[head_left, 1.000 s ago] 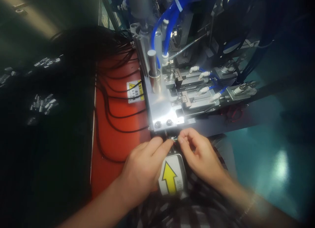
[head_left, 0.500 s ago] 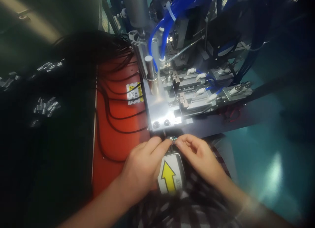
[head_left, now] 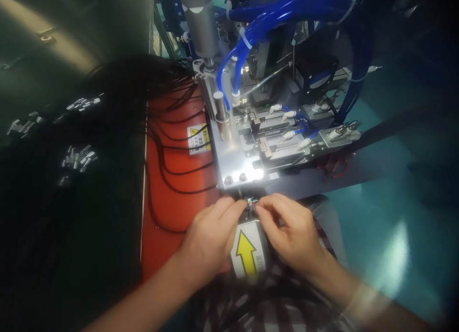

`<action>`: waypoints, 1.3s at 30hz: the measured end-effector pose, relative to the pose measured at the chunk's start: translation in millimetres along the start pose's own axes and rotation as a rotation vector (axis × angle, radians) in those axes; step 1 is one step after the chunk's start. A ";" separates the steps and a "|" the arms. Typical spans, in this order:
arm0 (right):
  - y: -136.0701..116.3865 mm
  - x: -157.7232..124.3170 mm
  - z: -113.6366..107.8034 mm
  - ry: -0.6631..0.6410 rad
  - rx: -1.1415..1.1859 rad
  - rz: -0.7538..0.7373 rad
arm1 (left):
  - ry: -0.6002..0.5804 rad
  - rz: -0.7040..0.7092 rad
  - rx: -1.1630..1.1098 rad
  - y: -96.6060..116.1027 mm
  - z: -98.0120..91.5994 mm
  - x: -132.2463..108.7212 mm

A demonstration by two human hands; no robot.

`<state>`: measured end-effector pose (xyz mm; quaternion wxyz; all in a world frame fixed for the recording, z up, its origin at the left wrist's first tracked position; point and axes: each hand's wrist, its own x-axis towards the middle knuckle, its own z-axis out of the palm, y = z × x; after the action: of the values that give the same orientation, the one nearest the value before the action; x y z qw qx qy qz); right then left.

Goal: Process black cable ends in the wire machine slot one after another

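Observation:
In front of the machine's lit metal block (head_left: 234,162), both hands meet at a small bundle of thin wires (head_left: 252,201), light and greenish in colour. My left hand (head_left: 215,229) is closed, thumb and forefinger pinching at the bundle's left side. From the right, my right hand (head_left: 292,224) pinches the same wires between thumb and fingertips. What the wires run into is too small to make out. Just below the fingers sits a white plate with a yellow arrow (head_left: 246,251).
A red panel (head_left: 172,198) with black cables (head_left: 161,167) across it and a warning label (head_left: 199,139) lies to the left. Small shiny pieces (head_left: 79,157) lie in piles on the dark surface beyond. Blue air hoses (head_left: 287,9) arch over metal slides (head_left: 283,148).
The view has shifted slightly, so the machine and panel sit a little differently. My right hand's fingers have bent a little more; both hands stay at the wires.

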<state>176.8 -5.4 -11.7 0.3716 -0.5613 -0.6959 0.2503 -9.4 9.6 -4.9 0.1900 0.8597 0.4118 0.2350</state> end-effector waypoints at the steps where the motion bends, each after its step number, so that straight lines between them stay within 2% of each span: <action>1: -0.3 1.3 -1.1 -0.004 -0.012 -0.012 | 0.008 0.004 0.000 0.4 0.0 0.4; 3: -0.9 4.3 -2.6 -0.037 0.035 0.055 | 0.029 0.007 0.004 1.5 -0.1 1.4; 7: 0.1 12.0 -3.0 -0.158 0.379 0.437 | 0.042 -0.002 0.008 3.3 0.4 3.0; 10: 2.3 17.7 -2.4 -0.207 0.522 0.588 | 0.043 -0.008 0.014 3.6 1.1 3.3; 13: 4.2 20.1 -4.2 -0.215 0.518 0.601 | 0.047 -0.007 0.016 3.1 1.5 3.7; 18: 4.4 17.5 -12.1 -0.260 0.251 0.448 | 0.033 -0.002 0.005 1.6 1.2 5.1; 20: 3.3 16.5 -11.6 -0.206 0.169 0.388 | 0.036 0.010 0.003 2.3 0.6 5.5; 23: 1.6 16.7 -4.7 -0.113 0.205 0.342 | 0.051 0.010 0.007 3.9 0.0 5.2; 27: 1.2 17.7 4.0 -0.103 0.268 0.329 | 0.046 -0.001 0.015 4.0 1.1 3.6; 30: 1.1 18.4 4.7 -0.138 0.347 0.410 | 0.037 -0.006 0.015 2.8 2.5 3.0; 33: 0.3 22.3 3.0 -0.182 0.450 0.563 | 0.034 -0.002 0.027 2.5 2.0 2.9; 36: 0.6 30.1 0.6 -0.276 0.587 0.726 | -0.001 0.005 0.072 3.8 -2.3 3.1; 39: 3.7 35.9 -2.5 -0.385 0.765 0.791 | -0.070 -0.016 0.125 5.6 -8.1 3.4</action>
<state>177.6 30.0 -4.6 0.2928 -0.5489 -0.3484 0.7011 -8.6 10.1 5.5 0.1520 0.8743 0.4255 0.1772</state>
